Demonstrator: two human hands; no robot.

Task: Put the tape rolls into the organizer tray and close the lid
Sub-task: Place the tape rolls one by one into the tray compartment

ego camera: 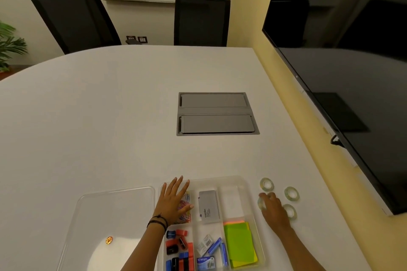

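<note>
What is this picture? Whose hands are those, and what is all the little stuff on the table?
It is one picture, from a camera worn on a person's head, looking down at their own hands. The left hand lies flat on a clear organizer tray holding paper clips, sharpeners, staple boxes and sticky notes. The tray's clear lid lies beside it on the white table. The right hand is closing on one tape roll. Three more tape rolls wait nearby.
</note>
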